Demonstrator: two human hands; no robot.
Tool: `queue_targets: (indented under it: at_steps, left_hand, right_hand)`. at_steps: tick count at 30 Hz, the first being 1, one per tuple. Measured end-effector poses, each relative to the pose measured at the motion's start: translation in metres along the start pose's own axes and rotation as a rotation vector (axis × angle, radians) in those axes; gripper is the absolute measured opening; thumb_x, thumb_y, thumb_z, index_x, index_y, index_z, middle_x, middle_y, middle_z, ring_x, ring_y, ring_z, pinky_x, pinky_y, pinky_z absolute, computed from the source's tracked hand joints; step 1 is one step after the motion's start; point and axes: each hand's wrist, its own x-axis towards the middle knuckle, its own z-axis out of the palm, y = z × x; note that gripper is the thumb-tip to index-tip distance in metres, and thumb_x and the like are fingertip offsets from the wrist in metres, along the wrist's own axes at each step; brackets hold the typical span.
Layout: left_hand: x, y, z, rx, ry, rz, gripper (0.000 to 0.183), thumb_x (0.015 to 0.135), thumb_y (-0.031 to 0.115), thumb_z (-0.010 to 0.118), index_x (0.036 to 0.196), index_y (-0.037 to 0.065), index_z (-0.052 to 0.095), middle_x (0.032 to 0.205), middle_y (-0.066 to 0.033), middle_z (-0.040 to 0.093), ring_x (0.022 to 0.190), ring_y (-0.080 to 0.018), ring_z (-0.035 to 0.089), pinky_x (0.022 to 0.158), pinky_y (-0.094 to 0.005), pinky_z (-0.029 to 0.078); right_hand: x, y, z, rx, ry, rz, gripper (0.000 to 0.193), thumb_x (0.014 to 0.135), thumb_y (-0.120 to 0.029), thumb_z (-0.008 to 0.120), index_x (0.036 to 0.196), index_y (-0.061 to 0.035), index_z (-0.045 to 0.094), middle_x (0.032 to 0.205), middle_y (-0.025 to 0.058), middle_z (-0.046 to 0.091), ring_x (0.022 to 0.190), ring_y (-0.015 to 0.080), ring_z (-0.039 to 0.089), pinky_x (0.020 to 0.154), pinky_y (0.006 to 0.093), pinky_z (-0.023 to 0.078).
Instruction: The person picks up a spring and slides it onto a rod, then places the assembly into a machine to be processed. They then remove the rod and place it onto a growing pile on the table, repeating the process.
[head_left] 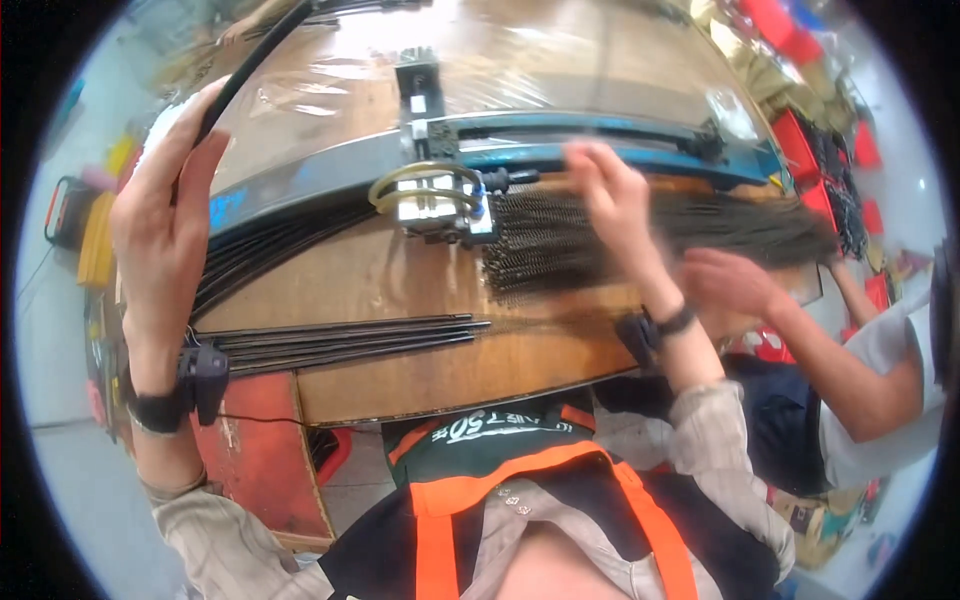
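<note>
My left hand (168,225) is raised at the left, its fingers closed round a long black rod (255,75) that slants up and to the right. My right hand (618,205) hovers above a bundle of long, thin metal springs (545,245), close to the blue rail. Its fingers look pinched together; motion blurs them, and what they hold, if anything, I cannot make out. Between my hands stands a small metal clamping device (435,205) with a looped yellowish hose. Several black rods (285,245) lie fanned out to its left, and more rods (370,342) lie nearer me.
A long metal rail (620,158) crosses the wooden table (440,385). Another person's hand (735,285), blurred, is at the springs on the right. Red bins (795,145) stand at the far right. A red surface (255,450) sits below the table's left edge.
</note>
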Motion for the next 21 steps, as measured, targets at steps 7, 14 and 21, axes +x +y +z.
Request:
queue_targets:
  at_steps: [7,14,21]
  left_hand:
    - [-0.045,-0.044,-0.008,0.097,-0.07,-0.264,0.034,0.095,0.007,0.059,0.129,0.008,0.06,0.099,-0.02,0.067,0.081,-0.0225,0.066,0.076,-0.0306,0.051]
    - [-0.078,-0.067,0.002,0.046,-0.119,-0.451,0.035,0.095,0.008,0.06,0.129,0.009,0.06,0.097,-0.0193,0.067,0.077,-0.0264,0.064,0.073,-0.0326,0.05]
    - [-0.058,-0.078,0.034,0.001,-0.075,-0.349,0.034,0.094,0.009,0.061,0.128,0.011,0.061,0.09,-0.0174,0.066,0.075,-0.0303,0.063,0.07,-0.0345,0.05]
  right_hand:
    - [0.118,-0.022,0.106,0.01,-0.206,-0.516,0.013,0.089,-0.021,0.069,0.091,-0.0096,0.074,0.081,0.0031,0.071,0.077,0.0157,0.064,0.077,0.0318,0.047]
    - [0.134,-0.015,0.134,-0.133,-0.309,-0.585,0.013,0.084,-0.026,0.072,0.087,-0.0136,0.074,0.076,0.0028,0.068,0.085,0.0197,0.062,0.09,0.0359,0.038]
    - [0.137,-0.022,0.117,-0.543,-0.204,-0.827,0.01,0.085,-0.022,0.07,0.081,-0.0137,0.066,0.075,-0.0002,0.066,0.085,0.0202,0.061,0.097,0.0417,0.032]
